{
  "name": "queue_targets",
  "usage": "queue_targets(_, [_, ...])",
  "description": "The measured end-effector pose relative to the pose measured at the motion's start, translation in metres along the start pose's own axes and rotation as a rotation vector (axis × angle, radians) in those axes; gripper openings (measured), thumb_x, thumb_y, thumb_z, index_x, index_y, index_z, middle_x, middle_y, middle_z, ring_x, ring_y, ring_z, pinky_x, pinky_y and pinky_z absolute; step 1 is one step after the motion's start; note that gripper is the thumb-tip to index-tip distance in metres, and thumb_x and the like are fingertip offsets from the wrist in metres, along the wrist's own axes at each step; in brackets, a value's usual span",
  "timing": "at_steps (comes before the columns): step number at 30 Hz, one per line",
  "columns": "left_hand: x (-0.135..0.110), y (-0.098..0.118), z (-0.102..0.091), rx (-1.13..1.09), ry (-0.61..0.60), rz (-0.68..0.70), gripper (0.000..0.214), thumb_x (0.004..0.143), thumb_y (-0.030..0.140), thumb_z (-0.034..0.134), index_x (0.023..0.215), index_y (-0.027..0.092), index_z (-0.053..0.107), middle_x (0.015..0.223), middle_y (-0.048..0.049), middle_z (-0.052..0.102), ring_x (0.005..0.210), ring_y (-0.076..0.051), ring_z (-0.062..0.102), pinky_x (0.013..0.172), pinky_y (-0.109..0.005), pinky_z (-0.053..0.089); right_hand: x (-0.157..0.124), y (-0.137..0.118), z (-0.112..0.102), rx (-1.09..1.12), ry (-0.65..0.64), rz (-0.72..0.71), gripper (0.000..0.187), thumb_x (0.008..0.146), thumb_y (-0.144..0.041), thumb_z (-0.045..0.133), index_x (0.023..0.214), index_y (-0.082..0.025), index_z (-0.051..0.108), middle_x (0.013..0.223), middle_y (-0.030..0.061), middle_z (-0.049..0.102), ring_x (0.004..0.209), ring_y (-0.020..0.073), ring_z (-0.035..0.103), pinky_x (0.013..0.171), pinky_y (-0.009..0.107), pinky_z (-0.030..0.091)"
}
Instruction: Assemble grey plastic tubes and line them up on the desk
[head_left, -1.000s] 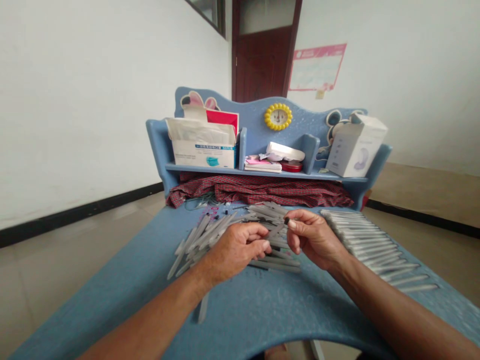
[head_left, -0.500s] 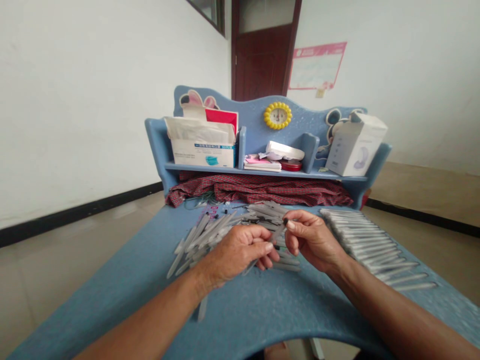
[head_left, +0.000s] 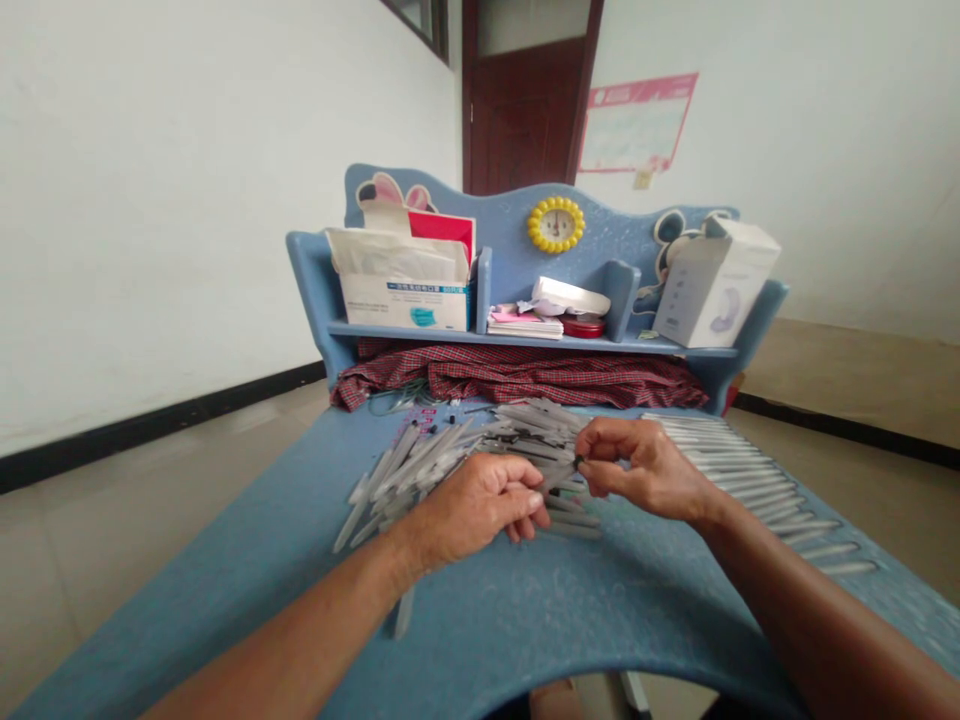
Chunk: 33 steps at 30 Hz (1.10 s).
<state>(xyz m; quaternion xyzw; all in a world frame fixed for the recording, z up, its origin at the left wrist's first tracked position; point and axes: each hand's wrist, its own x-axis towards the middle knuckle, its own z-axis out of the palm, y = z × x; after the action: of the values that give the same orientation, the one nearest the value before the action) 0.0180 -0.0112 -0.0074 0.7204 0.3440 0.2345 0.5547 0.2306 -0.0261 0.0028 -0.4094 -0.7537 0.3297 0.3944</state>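
Note:
Above the middle of the blue desk (head_left: 600, 610), my left hand (head_left: 480, 505) is closed around a translucent grey pen barrel (head_left: 558, 474) that points toward the right. My right hand (head_left: 649, 470) pinches a small black plug (head_left: 578, 462) at the far end of that barrel. Whether the plug sits in the barrel I cannot tell. Under and behind both hands spreads a loose pile of similar pen barrels (head_left: 420, 465). Beyond my right hand, several pens (head_left: 757, 480) lie side by side in a row. One loose barrel (head_left: 404, 612) pokes out below my left forearm.
A few small black plugs (head_left: 452, 420) lie behind the pile. Along the back runs a bunched red checked cloth (head_left: 525, 375) under a blue shelf. On the shelf stand a mask box (head_left: 405, 300), papers (head_left: 525, 325) and a white box (head_left: 712, 285). The desk's front edge curves inward.
My right hand has turned, its wrist rising and shifting slightly right, while still pinching at the barrel's end. My left hand stays nearly in place.

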Motion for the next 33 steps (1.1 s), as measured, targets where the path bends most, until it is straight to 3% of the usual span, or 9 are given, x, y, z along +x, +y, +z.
queue_targets(6, [0.0, 0.001, -0.002, 0.176, -0.021, -0.007, 0.018, 0.078, 0.024, 0.047, 0.088, 0.013, 0.058, 0.074, -0.0026, 0.067, 0.06, -0.011, 0.057, 0.058, -0.024, 0.045, -0.001, 0.006, -0.008, -0.276, -0.061, -0.072, 0.008, 0.076, -0.021, 0.058, 0.08, -0.016, 0.063, 0.054, -0.0028, 0.052, 0.048, 0.0078, 0.041, 0.045, 0.021, 0.031])
queue_targets(13, [-0.001, 0.004, -0.004, 0.24, -0.031, 0.009, 0.019, 0.078, 0.023, 0.046, 0.089, 0.013, 0.058, 0.075, -0.0032, 0.067, 0.061, -0.012, 0.058, 0.057, -0.022, 0.044, -0.001, 0.01, -0.01, -0.312, -0.063, -0.135, 0.016, 0.079, -0.03, 0.06, 0.081, -0.016, 0.068, 0.056, -0.0009, 0.057, 0.049, 0.0091, 0.047, 0.047, 0.021, 0.035])
queue_targets(23, [-0.002, 0.006, -0.006, 0.603, -0.009, 0.137, 0.02, 0.078, 0.016, 0.044, 0.079, 0.015, 0.064, 0.068, 0.0006, 0.064, 0.065, -0.012, 0.057, 0.062, -0.021, 0.039, 0.0, 0.011, -0.005, -0.202, -0.259, -0.055, 0.031, 0.086, -0.036, 0.051, 0.064, -0.016, 0.059, 0.055, -0.0009, 0.055, 0.05, 0.0092, 0.048, 0.048, 0.02, 0.036])
queue_targets(29, [-0.001, 0.006, -0.006, 0.651, -0.014, 0.161, 0.021, 0.078, 0.016, 0.044, 0.08, 0.016, 0.065, 0.07, 0.0007, 0.065, 0.065, -0.012, 0.057, 0.062, -0.021, 0.038, -0.002, 0.022, -0.001, -0.047, -0.238, 0.116, 0.042, 0.084, -0.051, 0.049, 0.064, -0.015, 0.059, 0.049, -0.0005, 0.056, 0.044, 0.009, 0.049, 0.045, 0.02, 0.037])
queue_targets(33, [-0.002, 0.006, -0.007, 0.633, 0.004, 0.161, 0.022, 0.078, 0.015, 0.043, 0.08, 0.015, 0.065, 0.072, -0.0002, 0.067, 0.067, -0.012, 0.058, 0.063, -0.021, 0.039, -0.003, 0.02, -0.001, 0.058, -0.165, 0.121, 0.032, 0.08, -0.048, 0.058, 0.081, -0.016, 0.059, 0.054, -0.0013, 0.057, 0.049, 0.0098, 0.051, 0.047, 0.02, 0.038])
